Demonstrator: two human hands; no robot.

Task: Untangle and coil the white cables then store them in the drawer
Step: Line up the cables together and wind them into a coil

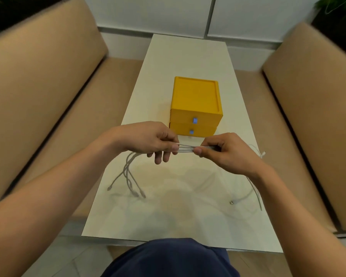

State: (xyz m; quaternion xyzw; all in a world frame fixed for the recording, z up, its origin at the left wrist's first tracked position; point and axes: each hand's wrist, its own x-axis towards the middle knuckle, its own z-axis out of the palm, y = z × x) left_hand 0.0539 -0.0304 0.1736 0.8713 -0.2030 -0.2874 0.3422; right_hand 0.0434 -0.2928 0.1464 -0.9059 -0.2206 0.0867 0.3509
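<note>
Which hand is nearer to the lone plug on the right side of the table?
Right. The right hand is directly behind the plug; the left hand is farther away, off to its left.

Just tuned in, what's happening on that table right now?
A person is holding a bundle of white cables pulled straight between the left hand and the right hand, above the table. Both hands pinch the strands. The loose ends trail down to the tabletop on either side. Behind the hands sits the yellow drawer box, and both of its drawers look shut. Nothing is coiled or stored yet.
</note>
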